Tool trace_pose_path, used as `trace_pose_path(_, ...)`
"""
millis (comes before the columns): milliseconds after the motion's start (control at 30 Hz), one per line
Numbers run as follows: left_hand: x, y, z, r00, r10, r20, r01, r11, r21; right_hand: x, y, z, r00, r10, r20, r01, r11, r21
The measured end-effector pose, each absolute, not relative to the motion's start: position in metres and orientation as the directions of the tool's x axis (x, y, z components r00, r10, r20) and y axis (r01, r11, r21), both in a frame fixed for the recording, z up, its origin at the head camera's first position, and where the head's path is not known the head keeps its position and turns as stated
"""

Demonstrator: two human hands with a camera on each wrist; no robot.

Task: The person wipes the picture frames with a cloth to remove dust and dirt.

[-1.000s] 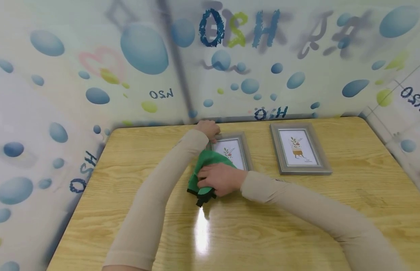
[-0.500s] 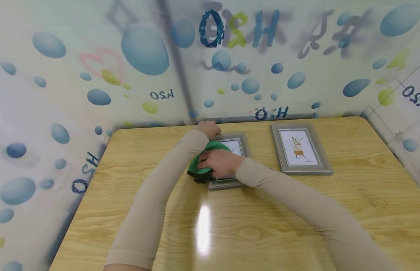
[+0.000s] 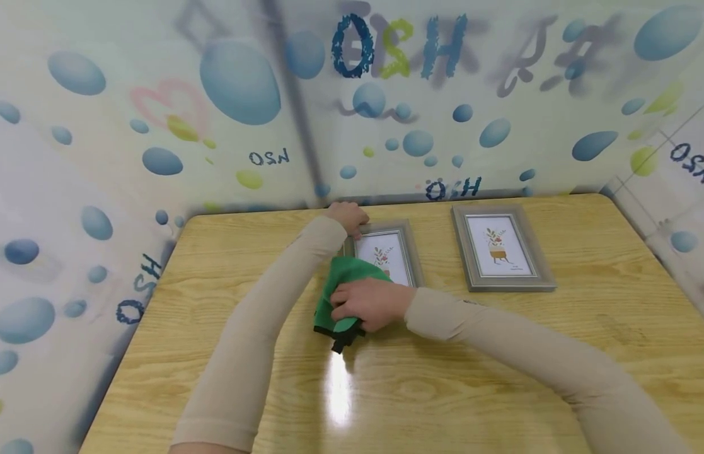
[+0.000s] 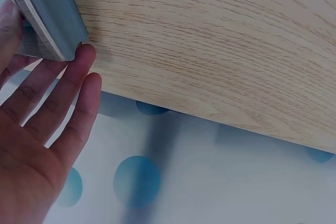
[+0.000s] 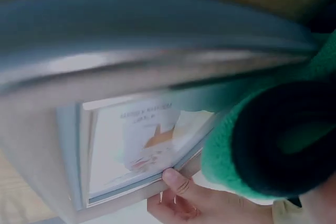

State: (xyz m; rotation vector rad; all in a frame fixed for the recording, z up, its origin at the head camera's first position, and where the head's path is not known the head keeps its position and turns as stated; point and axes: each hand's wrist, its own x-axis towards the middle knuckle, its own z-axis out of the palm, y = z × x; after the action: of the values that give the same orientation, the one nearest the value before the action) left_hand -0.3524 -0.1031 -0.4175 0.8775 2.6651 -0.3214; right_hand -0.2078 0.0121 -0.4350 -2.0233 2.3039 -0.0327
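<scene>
A grey picture frame (image 3: 411,255) with a printed plant picture lies on the wooden table, partly covered. My left hand (image 3: 347,217) holds its far left corner. In the left wrist view, the fingers of that left hand (image 4: 44,140) touch the frame's outer edge (image 4: 52,11), and the thumb lies over its front. My right hand (image 3: 371,304) grips a bunched green cloth (image 3: 352,270) with black edging against the near left part of the frame. The right wrist view shows the folded cloth (image 5: 218,156) close up, hiding part of the picture.
To the right lies a second grey picture frame (image 3: 502,249) with a similar plant picture. The wooden table (image 3: 454,397) meets a patterned wall (image 3: 329,145) just behind the left hand, and walls also stand at both sides.
The right hand and the cloth went up over the frame's picture, then came back down to its near left edge. The left hand has stayed at the corner.
</scene>
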Motion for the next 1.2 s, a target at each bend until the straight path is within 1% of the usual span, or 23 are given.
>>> trace_pose_path(100, -0.351, -0.105, -0.417, -0.767, 0.52, -0.376, 0.595, 0.795, -0.114, -0.206, 0.011, -0.435, -0.128, -0.991, -0.038, -0.987, 0.131, -0.092)
trace_pose_path(200, -0.35, -0.108, -0.418, -0.768, 0.518, -0.377, 0.593, 0.798, -0.112, -0.215, 0.009, -0.436, -0.163, -0.986, -0.034, -0.98, 0.166, -0.108)
trace_pose_path(333, -0.35, -0.11, -0.42, -0.767, 0.527, -0.366, 0.594, 0.799, -0.094, -0.231, 0.005, -0.44, -0.242, -0.97, -0.021, -0.968, 0.243, -0.067)
trace_pose_path(433, -0.349, -0.109, -0.42, -0.768, 0.525, -0.367, 0.589, 0.804, -0.08, -0.235, 0.006, -0.441, -0.268, -0.963, 0.004, -0.962, 0.267, -0.06)
trace_pose_path(533, -0.35, -0.105, -0.422, -0.766, 0.53, -0.364, 0.584, 0.81, -0.048, -0.227, 0.017, -0.438, -0.263, -0.965, 0.014, -0.959, 0.26, -0.113)
trace_pose_path(633, -0.352, -0.106, -0.424, -0.768, 0.547, -0.334, 0.582, 0.813, -0.008, -0.216, 0.031, -0.433, -0.238, -0.971, 0.02, -0.954, 0.23, -0.189)
trace_pose_path(733, -0.352, -0.118, -0.422, -0.782, 0.558, -0.279, 0.557, 0.826, 0.089, -0.209, 0.044, -0.427, -0.225, -0.974, 0.038, -0.938, 0.206, -0.28)
trace_pose_path(800, -0.345, -0.129, -0.416, -0.8, 0.547, -0.248, 0.521, 0.837, 0.168, -0.209, 0.053, -0.423, -0.252, -0.965, 0.073, -0.91, 0.21, -0.357)
trace_pose_path(833, -0.34, -0.135, -0.413, -0.811, 0.54, -0.226, 0.503, 0.84, 0.203, -0.21, 0.058, -0.422, -0.29, -0.953, 0.091, -0.886, 0.231, -0.403)
trace_pose_path(867, -0.333, -0.141, -0.41, -0.826, 0.53, -0.194, 0.489, 0.844, 0.221, -0.213, 0.063, -0.422, -0.345, -0.932, 0.11, -0.849, 0.26, -0.46)
trace_pose_path(900, -0.325, -0.147, -0.407, -0.839, 0.522, -0.151, 0.485, 0.845, 0.227, -0.216, 0.069, -0.42, -0.417, -0.9, 0.129, -0.799, 0.295, -0.524)
trace_pose_path(933, -0.314, -0.152, -0.404, -0.858, 0.503, -0.106, 0.474, 0.853, 0.217, -0.221, 0.074, -0.419, -0.507, -0.851, 0.136, -0.733, 0.343, -0.587)
trace_pose_path(1000, -0.289, -0.16, -0.402, -0.873, 0.487, 0.015, 0.484, 0.862, 0.154, -0.229, 0.082, -0.414, -0.706, -0.699, 0.116, -0.554, 0.443, -0.705)
trace_pose_path(1033, -0.275, -0.162, -0.402, -0.871, 0.486, 0.068, 0.491, 0.86, 0.136, -0.234, 0.085, -0.411, -0.792, -0.604, 0.092, -0.454, 0.48, -0.751)
trace_pose_path(1067, -0.26, -0.162, -0.403, -0.867, 0.487, 0.107, 0.498, 0.859, 0.117, -0.238, 0.088, -0.407, -0.857, -0.51, 0.073, -0.361, 0.495, -0.79)
trace_pose_path(1100, -0.245, -0.162, -0.405, -0.855, 0.5, 0.137, 0.514, 0.852, 0.103, -0.242, 0.09, -0.403, -0.902, -0.429, 0.059, -0.292, 0.503, -0.814)
trace_pose_path(1133, -0.23, -0.16, -0.407, -0.846, 0.514, 0.143, 0.529, 0.843, 0.098, -0.245, 0.091, -0.399, -0.931, -0.362, 0.051, -0.244, 0.51, -0.825)
trace_pose_path(1200, -0.203, -0.153, -0.411, -0.825, 0.554, 0.114, 0.565, 0.813, 0.141, -0.248, 0.091, -0.391, -0.953, -0.293, 0.081, -0.222, 0.491, -0.843)
